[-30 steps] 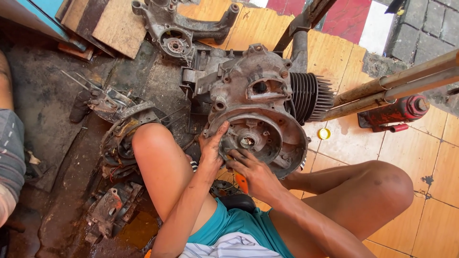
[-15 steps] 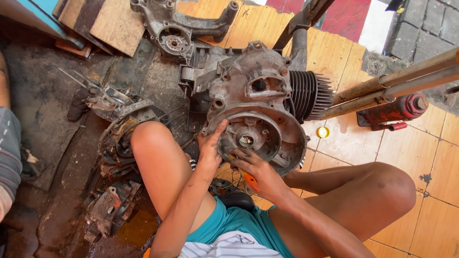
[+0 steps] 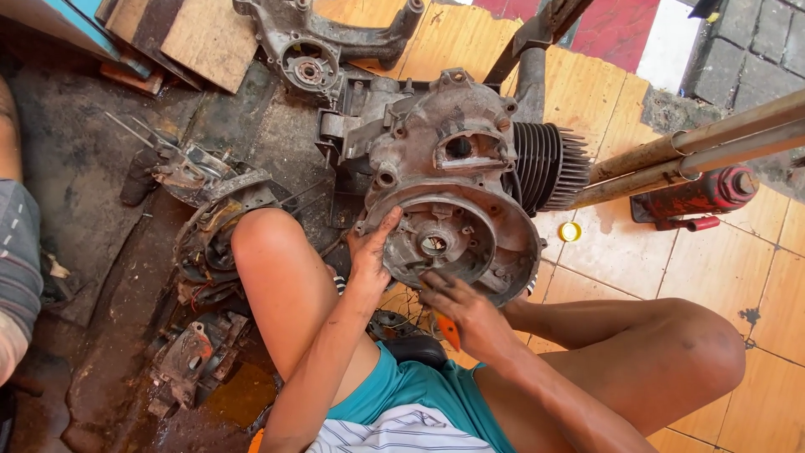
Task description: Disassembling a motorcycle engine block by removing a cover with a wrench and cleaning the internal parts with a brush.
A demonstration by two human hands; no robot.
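A greasy grey engine case (image 3: 453, 159) with a round open housing (image 3: 503, 252) stands on the floor between my bent knees. My left hand (image 3: 371, 252) rests flat against the housing's left rim, fingers spread upward. My right hand (image 3: 465, 310) grips an orange-handled tool (image 3: 447, 329), its tip pushed into the lower part of the housing near the central hub (image 3: 433, 244). A black finned cylinder (image 3: 549, 164) sticks out of the engine's right side.
A bare crankcase half (image 3: 310, 50) lies behind the engine. Loose engine parts (image 3: 210, 226) lie by my left knee on a dirty mat. A red bottle jack (image 3: 696, 197), two rusty pipes (image 3: 696, 151) and a yellow cap (image 3: 570, 231) are at right. Another person's arm (image 3: 17, 252) shows at left.
My right hand has shifted slightly along the housing's lower rim with the tool. The left hand stays on the rim.
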